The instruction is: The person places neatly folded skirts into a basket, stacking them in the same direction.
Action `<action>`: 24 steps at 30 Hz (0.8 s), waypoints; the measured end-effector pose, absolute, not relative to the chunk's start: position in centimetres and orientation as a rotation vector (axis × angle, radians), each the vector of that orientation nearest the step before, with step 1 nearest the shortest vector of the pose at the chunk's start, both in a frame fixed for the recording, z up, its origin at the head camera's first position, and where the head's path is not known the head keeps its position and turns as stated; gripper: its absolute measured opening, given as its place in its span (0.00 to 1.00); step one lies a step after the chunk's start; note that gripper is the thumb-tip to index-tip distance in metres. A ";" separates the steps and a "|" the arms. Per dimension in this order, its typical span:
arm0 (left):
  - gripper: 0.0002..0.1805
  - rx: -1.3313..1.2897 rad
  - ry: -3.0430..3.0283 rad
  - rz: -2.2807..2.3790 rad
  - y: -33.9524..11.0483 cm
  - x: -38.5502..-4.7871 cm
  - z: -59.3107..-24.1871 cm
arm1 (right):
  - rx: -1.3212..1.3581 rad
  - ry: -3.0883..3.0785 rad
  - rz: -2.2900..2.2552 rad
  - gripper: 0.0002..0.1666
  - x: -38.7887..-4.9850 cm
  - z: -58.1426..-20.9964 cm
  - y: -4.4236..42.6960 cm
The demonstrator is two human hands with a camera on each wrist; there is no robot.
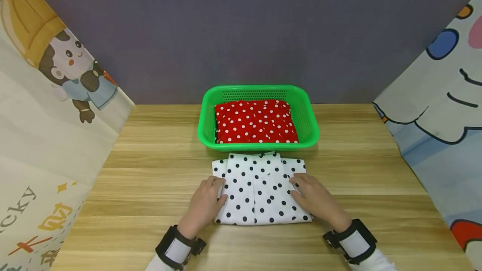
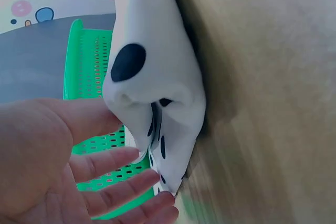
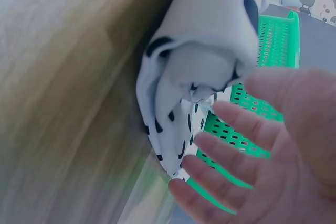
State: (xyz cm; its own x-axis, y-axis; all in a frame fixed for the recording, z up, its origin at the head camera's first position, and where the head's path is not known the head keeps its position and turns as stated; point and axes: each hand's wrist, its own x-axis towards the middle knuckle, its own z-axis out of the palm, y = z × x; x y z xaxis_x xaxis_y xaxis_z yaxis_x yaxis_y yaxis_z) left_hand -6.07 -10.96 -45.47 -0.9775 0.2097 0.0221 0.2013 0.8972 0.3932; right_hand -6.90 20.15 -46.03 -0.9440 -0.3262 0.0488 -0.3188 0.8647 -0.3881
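A white cloth with black polka dots (image 1: 260,195), apparently a folded garment, lies on the table in front of the green basket. Narrower at its far end, it shows side flaps left and right. My left hand (image 1: 205,200) rests at its left edge; the left wrist view shows the thumb against the cloth's folded side (image 2: 163,72) and the other fingers (image 2: 113,163) extended and spread. On the right edge lies my right hand (image 1: 318,198). Its fingers (image 3: 231,158) are likewise spread and nearly straight beside the rolled fold (image 3: 210,30) in the right wrist view.
The green plastic basket (image 1: 260,147) stands at the table's back edge, just beyond the white cloth. Inside it lies a folded red cloth with white dots (image 1: 256,122). A dark grey panel (image 1: 248,32) rises behind, and printed sheets (image 1: 56,158) flank the wooden table (image 1: 150,170).
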 end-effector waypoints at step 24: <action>0.35 0.022 2.913 0.615 -10.3 -8.0 -44.6 | -0.006 2.947 -0.507 0.41 -8.7 -45.9 19.3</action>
State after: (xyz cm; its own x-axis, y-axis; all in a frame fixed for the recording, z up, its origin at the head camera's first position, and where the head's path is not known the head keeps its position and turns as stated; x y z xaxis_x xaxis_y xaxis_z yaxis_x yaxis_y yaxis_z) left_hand -8.05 -10.34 -44.61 -0.9865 0.0480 -0.1568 -0.0194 0.9153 0.4024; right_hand -8.66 19.27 -45.90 -0.9885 -0.0298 -0.1480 0.0214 0.9427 -0.3329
